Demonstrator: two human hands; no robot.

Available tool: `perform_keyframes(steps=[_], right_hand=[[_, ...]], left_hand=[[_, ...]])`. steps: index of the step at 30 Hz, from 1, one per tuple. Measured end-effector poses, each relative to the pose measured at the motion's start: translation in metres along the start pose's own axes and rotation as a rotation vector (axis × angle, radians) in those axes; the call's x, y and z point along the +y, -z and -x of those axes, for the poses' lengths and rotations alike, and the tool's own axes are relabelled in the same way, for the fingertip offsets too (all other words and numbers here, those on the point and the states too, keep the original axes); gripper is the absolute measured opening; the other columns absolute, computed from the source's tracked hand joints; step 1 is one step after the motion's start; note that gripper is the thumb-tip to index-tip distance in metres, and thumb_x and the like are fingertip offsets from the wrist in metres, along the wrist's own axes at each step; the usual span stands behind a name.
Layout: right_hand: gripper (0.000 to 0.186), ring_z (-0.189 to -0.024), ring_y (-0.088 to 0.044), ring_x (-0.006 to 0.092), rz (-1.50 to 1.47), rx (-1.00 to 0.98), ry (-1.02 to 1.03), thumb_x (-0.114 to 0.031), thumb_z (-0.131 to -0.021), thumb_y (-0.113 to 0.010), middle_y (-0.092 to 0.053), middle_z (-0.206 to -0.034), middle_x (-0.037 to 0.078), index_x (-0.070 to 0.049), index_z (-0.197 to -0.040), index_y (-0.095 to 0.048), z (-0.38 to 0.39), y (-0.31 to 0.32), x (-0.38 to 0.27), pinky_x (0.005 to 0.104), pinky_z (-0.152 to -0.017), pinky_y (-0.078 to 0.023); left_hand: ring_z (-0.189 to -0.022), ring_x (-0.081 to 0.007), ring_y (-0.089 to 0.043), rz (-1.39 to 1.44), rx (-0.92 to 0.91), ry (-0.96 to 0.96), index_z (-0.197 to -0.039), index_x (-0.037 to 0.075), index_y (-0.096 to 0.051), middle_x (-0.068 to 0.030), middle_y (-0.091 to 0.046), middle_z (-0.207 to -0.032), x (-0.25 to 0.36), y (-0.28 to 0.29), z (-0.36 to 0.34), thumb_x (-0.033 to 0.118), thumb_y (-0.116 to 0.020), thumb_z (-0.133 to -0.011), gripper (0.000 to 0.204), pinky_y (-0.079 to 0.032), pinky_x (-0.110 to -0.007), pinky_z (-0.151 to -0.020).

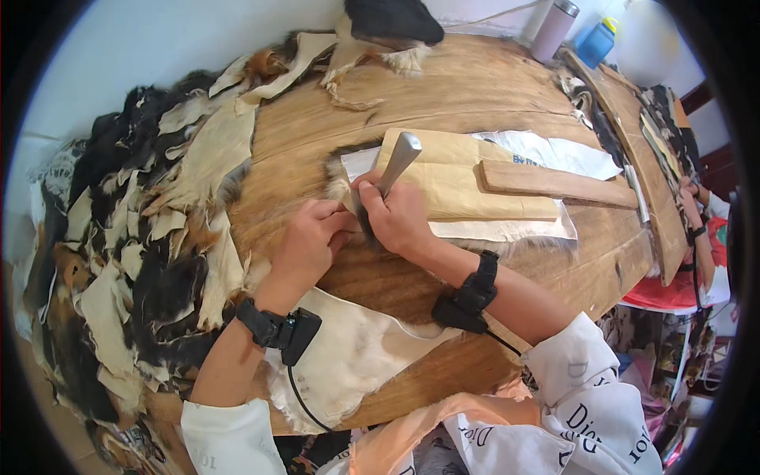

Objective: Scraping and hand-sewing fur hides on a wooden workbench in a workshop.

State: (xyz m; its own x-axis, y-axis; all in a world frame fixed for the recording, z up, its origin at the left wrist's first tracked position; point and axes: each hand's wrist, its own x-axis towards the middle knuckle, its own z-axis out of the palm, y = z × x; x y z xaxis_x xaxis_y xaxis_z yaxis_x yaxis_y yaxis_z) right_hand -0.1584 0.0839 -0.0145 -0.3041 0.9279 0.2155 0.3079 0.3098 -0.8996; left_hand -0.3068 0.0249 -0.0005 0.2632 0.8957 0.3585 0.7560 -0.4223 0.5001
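- Head view, nearest: pale hide piece loose near the tabletop edge. Could drag or fold if snagged by the dangling cable.
- Left hand: fingers bunched low, close beside the tool; can't tell whether pinching anything.
- Right hand: fist wrapped around the metal-handled tool, handle tilted up and away; dark lower part looks like a blade. Main risk: nicked left fingers from a slip, due to working so close.
- White-backed fur piece: just beyond the hands, mostly under the yellow sheet. Could creep or go crooked from sideways push, with only the wooden bar on top as weight.
- Left side: heaped fur scraps. Could get mixed in if knocked over.
- Far edge: black fur, pink bottle, blue bottle. Low spill risk, well apart.
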Motion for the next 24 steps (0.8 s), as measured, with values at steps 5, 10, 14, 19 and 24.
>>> perform_keyframes(steps=[5, 10, 14, 19, 24], right_hand=[[0.02, -0.064, -0.057, 0.0409, 0.078, 0.026, 0.025, -0.017, -0.087, -0.048, -0.059, -0.067, 0.022, -0.003, -0.083, -0.061, -0.001, -0.003, -0.005, 0.0468, -0.059, -0.044], [0.017, -0.066, -0.055, 0.0422, 0.085, 0.037, 0.126, -0.016, -0.085, -0.048, -0.056, -0.067, 0.022, -0.001, -0.077, -0.053, 0.005, -0.008, 0.004, 0.0488, -0.06, -0.042], [0.016, -0.069, -0.055, 0.0423, 0.039, -0.007, 0.208, -0.014, -0.084, -0.048, -0.057, -0.07, 0.023, 0.0, -0.079, -0.052, 0.014, -0.004, 0.003, 0.0491, -0.061, -0.042], [0.013, -0.063, -0.054, 0.0399, 0.132, -0.025, 0.301, -0.012, -0.083, -0.048, -0.054, -0.067, 0.021, 0.001, -0.083, -0.051, 0.005, -0.005, 0.007, 0.0461, -0.055, -0.042], [0.012, -0.06, -0.057, 0.0351, 0.481, -0.038, 0.423, -0.009, -0.081, -0.049, -0.058, -0.074, 0.016, 0.001, -0.078, -0.054, -0.009, -0.01, 0.018, 0.0439, -0.051, -0.044]], left_hand=[[-0.078, -0.0261, -0.056, -0.018, 0.027, -0.075, -0.082, 0.004, -0.065, -0.0077, -0.06, -0.081, -0.009, -0.003, 0.005, 0.0, -0.061, -0.069, 0.014, -0.048, -0.034, -0.066], [-0.076, -0.0282, -0.056, -0.033, 0.028, -0.007, -0.075, 0.004, -0.062, -0.0093, -0.055, -0.074, -0.008, -0.009, 0.0, -0.001, -0.059, -0.07, 0.008, -0.047, -0.037, -0.063], [-0.071, -0.0319, -0.056, 0.022, 0.099, 0.089, -0.074, 0.003, -0.063, -0.0112, -0.056, -0.073, -0.008, -0.013, 0.001, 0.001, -0.06, -0.071, 0.005, -0.046, -0.039, -0.062], [-0.065, -0.029, -0.058, 0.196, 0.109, 0.325, -0.081, 0.001, -0.065, -0.0126, -0.061, -0.074, -0.012, -0.015, -0.003, 0.005, -0.062, -0.076, 0.007, -0.045, -0.035, -0.06], [-0.062, -0.0113, -0.055, 0.556, 0.043, 0.71, -0.084, 0.001, -0.067, -0.0043, -0.062, -0.07, -0.026, -0.02, 0.0, 0.008, -0.062, -0.081, 0.009, -0.043, -0.027, -0.057]])
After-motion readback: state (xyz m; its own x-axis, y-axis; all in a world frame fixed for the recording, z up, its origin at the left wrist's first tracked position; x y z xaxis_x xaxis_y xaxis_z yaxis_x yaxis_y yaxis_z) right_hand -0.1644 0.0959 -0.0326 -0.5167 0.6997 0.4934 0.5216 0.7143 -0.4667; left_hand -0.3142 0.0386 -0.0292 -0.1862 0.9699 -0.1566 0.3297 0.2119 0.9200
